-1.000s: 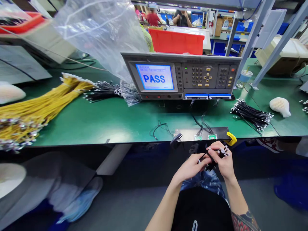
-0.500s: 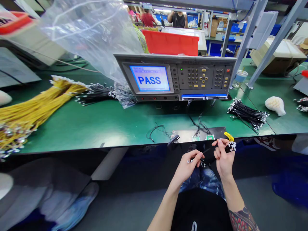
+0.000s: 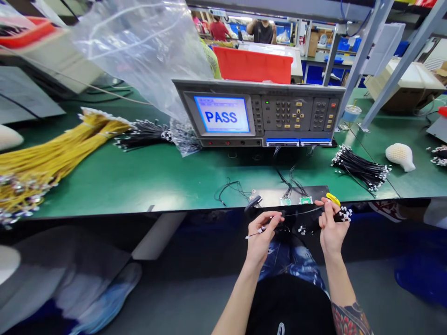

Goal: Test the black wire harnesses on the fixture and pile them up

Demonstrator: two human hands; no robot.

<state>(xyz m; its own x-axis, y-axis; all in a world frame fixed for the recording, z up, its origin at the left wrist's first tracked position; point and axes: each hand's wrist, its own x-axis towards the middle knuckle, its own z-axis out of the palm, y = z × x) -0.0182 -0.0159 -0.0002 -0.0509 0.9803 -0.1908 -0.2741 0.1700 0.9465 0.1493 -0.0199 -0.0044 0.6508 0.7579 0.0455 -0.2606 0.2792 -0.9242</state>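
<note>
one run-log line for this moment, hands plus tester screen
left hand: pinching thin cable | right hand: holding dark cable bundle, white connectors protruding | thin cable: stretched between hands | tester screen: PASS

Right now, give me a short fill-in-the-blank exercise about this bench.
The grey, boxy tester displays the word ____.
A thin black cable runs between the left hand and the ____ hand.
Behind the tester, the rectangular plastic bin is coloured ____.
Missing words: PASS; right; red.
</note>
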